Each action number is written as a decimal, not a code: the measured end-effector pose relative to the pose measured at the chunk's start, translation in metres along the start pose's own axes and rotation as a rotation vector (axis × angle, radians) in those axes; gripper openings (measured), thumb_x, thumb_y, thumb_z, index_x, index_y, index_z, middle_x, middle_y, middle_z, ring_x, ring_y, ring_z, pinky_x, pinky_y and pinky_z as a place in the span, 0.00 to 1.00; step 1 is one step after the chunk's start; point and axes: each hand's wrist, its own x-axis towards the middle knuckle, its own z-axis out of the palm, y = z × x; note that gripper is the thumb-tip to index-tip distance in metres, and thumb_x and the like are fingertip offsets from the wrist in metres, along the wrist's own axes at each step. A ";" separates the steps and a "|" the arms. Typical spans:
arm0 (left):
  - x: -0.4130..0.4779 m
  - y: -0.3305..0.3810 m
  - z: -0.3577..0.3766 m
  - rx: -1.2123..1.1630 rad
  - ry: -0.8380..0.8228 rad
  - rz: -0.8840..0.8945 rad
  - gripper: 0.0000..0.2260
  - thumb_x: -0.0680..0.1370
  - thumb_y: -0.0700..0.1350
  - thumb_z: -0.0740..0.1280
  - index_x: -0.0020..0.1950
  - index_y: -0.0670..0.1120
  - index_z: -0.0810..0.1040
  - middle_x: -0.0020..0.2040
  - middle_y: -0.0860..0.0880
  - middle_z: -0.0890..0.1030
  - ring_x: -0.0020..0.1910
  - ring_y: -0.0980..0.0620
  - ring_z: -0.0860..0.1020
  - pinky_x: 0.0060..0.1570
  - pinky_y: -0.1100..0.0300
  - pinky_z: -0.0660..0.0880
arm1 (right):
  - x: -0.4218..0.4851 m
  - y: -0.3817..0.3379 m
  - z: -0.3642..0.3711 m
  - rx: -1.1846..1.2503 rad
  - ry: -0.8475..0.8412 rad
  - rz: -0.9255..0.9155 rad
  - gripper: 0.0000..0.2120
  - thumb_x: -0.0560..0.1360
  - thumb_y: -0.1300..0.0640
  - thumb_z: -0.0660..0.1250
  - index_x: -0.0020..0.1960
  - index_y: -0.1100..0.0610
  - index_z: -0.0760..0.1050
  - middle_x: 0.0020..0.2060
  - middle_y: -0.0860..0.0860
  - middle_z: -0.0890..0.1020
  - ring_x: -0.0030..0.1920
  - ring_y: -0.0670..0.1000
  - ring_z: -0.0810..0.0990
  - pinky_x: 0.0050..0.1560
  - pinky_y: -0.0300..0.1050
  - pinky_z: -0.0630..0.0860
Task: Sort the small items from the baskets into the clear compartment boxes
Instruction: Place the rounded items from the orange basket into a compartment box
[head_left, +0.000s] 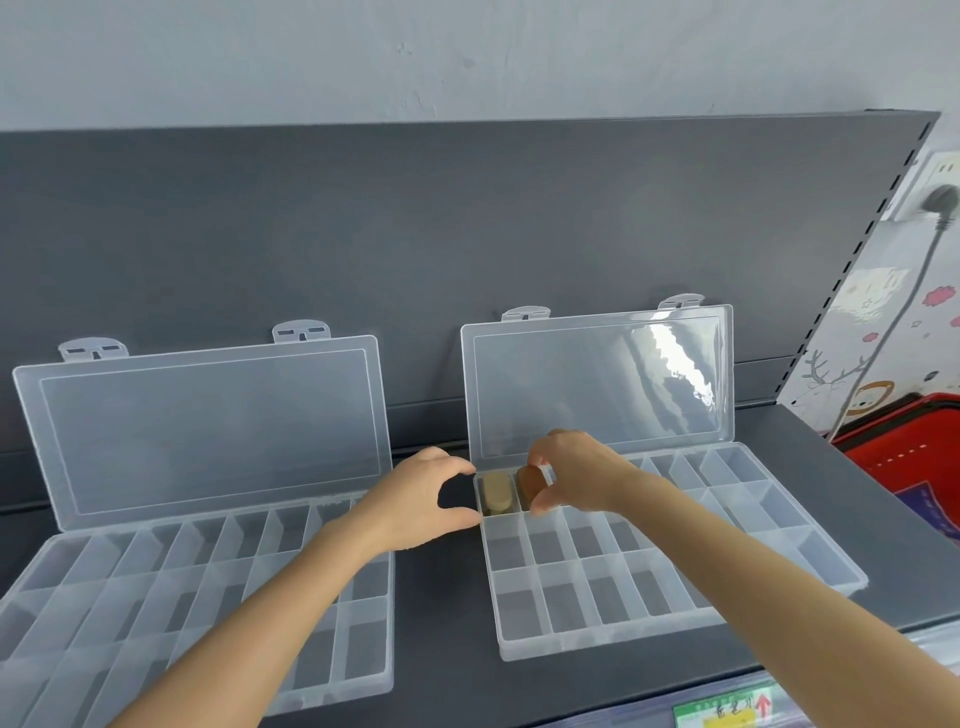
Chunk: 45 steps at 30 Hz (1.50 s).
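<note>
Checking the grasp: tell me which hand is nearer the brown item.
Right. The right hand pinches the brown item; the left hand sits to its left, at the box's left edge, past the beige item.

The left box (104, 597) runs off the left and bottom edges. The left forearm (260, 613) covers several of its compartments. The right hand (576, 473) hides part of the brown item (527, 480) it pinches. The red basket (904, 452) is cut off by the right edge, and its contents are out of sight. The text on the label (727, 712) is too small to read.
</note>
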 end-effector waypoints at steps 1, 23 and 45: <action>-0.001 0.000 0.000 -0.001 0.003 -0.001 0.26 0.74 0.56 0.69 0.70 0.54 0.69 0.67 0.56 0.69 0.64 0.56 0.70 0.63 0.59 0.69 | -0.001 0.000 0.000 0.003 0.000 -0.004 0.25 0.68 0.45 0.75 0.61 0.56 0.76 0.56 0.52 0.78 0.54 0.53 0.76 0.58 0.46 0.75; -0.070 -0.023 -0.030 0.097 0.210 -0.170 0.28 0.75 0.57 0.67 0.74 0.55 0.64 0.70 0.59 0.65 0.67 0.58 0.67 0.63 0.61 0.67 | -0.009 -0.066 0.000 0.206 0.132 -0.202 0.24 0.77 0.52 0.66 0.71 0.53 0.67 0.67 0.51 0.72 0.61 0.54 0.76 0.59 0.43 0.73; -0.271 -0.170 -0.112 0.179 0.435 -0.362 0.24 0.78 0.55 0.64 0.73 0.54 0.65 0.70 0.57 0.67 0.68 0.59 0.66 0.64 0.63 0.66 | 0.018 -0.316 0.054 0.269 0.114 -0.495 0.17 0.77 0.55 0.66 0.64 0.58 0.74 0.57 0.53 0.80 0.56 0.51 0.79 0.56 0.37 0.72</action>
